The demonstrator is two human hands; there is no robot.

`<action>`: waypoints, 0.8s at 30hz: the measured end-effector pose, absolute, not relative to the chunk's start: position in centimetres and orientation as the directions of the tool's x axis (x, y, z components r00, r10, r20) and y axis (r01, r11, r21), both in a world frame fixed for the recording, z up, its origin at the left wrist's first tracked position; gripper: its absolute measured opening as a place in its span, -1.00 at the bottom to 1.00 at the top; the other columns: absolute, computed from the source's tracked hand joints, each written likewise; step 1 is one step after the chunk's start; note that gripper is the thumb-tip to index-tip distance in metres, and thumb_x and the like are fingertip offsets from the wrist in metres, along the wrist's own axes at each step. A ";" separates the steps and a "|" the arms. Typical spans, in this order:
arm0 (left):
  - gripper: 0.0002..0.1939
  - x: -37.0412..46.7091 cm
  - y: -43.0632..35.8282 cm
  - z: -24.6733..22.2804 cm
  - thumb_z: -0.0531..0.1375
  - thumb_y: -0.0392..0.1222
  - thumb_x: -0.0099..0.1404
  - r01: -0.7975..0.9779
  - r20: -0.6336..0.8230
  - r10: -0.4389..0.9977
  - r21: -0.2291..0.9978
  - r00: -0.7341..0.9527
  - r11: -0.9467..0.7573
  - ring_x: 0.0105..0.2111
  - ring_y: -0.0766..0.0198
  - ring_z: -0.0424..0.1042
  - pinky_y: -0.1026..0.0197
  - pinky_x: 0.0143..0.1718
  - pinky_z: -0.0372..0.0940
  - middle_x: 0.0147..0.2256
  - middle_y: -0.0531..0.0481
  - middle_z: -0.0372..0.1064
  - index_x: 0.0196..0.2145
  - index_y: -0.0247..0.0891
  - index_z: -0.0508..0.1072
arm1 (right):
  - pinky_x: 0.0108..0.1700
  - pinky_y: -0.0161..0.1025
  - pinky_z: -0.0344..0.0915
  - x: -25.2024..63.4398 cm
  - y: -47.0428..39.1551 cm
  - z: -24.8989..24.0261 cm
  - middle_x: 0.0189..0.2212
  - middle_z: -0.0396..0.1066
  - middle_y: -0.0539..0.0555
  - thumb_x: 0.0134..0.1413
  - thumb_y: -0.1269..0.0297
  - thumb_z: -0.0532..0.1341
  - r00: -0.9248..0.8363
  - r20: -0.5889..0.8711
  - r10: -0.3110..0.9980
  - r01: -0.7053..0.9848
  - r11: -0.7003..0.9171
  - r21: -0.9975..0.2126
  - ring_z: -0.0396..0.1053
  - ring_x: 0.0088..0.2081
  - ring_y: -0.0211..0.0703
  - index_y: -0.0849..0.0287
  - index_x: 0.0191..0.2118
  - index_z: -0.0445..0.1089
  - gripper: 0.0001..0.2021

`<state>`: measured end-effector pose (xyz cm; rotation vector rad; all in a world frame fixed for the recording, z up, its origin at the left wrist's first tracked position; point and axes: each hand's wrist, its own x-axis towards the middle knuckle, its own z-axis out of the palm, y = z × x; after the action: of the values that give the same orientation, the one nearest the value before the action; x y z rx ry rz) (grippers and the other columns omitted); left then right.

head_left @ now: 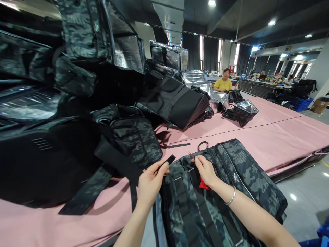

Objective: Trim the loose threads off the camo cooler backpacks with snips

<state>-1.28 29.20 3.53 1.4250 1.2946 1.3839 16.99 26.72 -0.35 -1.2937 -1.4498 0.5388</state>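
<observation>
My left hand [152, 180] pinches the end of a black webbing strap [170, 159], its fingers closed around it. To the right, my right hand [205, 170] is closed on small thread snips [191, 155], their dark pointed tips showing past the fingers. Something red [204, 184] shows below that palm; I cannot make out whether it belongs to the snips. Under both hands lies a dark camouflage backpack [238, 173] with black straps and a zipped pocket. A black strap loop [203, 145] sticks out at its far edge.
Camouflage and black bags [128, 133] with silver linings pile high at left. Farther along the pink-covered table [280, 137] sits a silver-lined bag [243, 113]. A person in a yellow top [223, 84] is at the far end. Blue crates [300, 104] stand on the floor at right.
</observation>
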 end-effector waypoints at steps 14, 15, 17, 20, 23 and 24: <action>-0.66 -0.6 26.7 3.2 0.22 0.07 0.00 0.184 0.290 0.957 0.941 0.002 -0.285 -0.48 0.29 0.32 0.23 -0.40 0.28 -0.48 0.00 0.37 -0.42 -0.28 0.51 | -0.35 -0.27 0.23 16.0 24.4 -0.3 -0.45 0.32 0.09 0.24 0.17 -0.04 -0.013 0.668 0.744 0.622 0.529 -0.577 0.27 -0.41 -0.17 0.20 -0.14 0.33 -0.71; -0.66 -0.6 26.7 3.1 0.22 0.07 0.01 0.191 0.292 0.956 0.938 0.007 -0.288 -0.49 0.29 0.31 0.23 -0.40 0.27 -0.49 0.00 0.36 -0.42 -0.28 0.51 | -0.35 -0.27 0.23 16.0 24.3 -0.3 -0.46 0.32 0.09 0.24 0.16 -0.04 -0.019 0.673 0.739 0.632 0.531 -0.565 0.27 -0.41 -0.17 0.21 -0.14 0.34 -0.70; -0.68 -0.6 26.6 3.0 0.22 0.05 0.02 0.207 0.299 0.954 0.932 0.025 -0.298 -0.50 0.31 0.31 0.24 -0.40 0.25 -0.49 0.01 0.34 -0.41 -0.27 0.51 | -0.35 -0.27 0.22 16.1 24.3 -0.1 -0.47 0.31 0.09 0.24 0.14 -0.05 -0.030 0.681 0.732 0.650 0.532 -0.543 0.27 -0.42 -0.18 0.22 -0.15 0.34 -0.68; -0.72 -0.8 26.6 2.7 0.23 0.02 0.04 0.217 0.309 0.949 0.924 0.060 -0.314 -0.49 0.33 0.30 0.26 -0.40 0.23 -0.48 0.03 0.32 -0.40 -0.26 0.51 | -0.34 -0.28 0.20 16.1 24.2 0.2 -0.47 0.32 0.09 0.25 0.13 -0.06 -0.043 0.672 0.739 0.675 0.518 -0.526 0.27 -0.42 -0.18 0.21 -0.17 0.35 -0.67; -0.73 -0.8 26.5 2.6 0.23 0.01 0.05 0.219 0.322 0.944 0.918 0.074 -0.331 -0.48 0.33 0.30 0.26 -0.38 0.23 -0.46 0.03 0.32 -0.41 -0.25 0.51 | -0.35 -0.30 0.19 16.2 24.2 0.6 -0.48 0.33 0.08 0.26 0.15 -0.07 -0.055 0.657 0.752 0.674 0.513 -0.531 0.27 -0.43 -0.20 0.19 -0.23 0.37 -0.67; -0.73 -0.8 26.4 2.6 0.23 0.01 0.05 0.219 0.326 0.942 0.917 0.073 -0.334 -0.48 0.33 0.30 0.27 -0.38 0.23 -0.46 0.04 0.32 -0.41 -0.25 0.51 | -0.36 -0.30 0.19 16.3 24.2 0.7 -0.48 0.33 0.07 0.25 0.15 -0.07 -0.051 0.655 0.754 0.665 0.515 -0.541 0.27 -0.44 -0.21 0.19 -0.24 0.38 -0.67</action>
<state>-0.77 26.40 2.58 1.6526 1.1712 1.3107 16.26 24.15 0.69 -1.1944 -1.7616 0.1123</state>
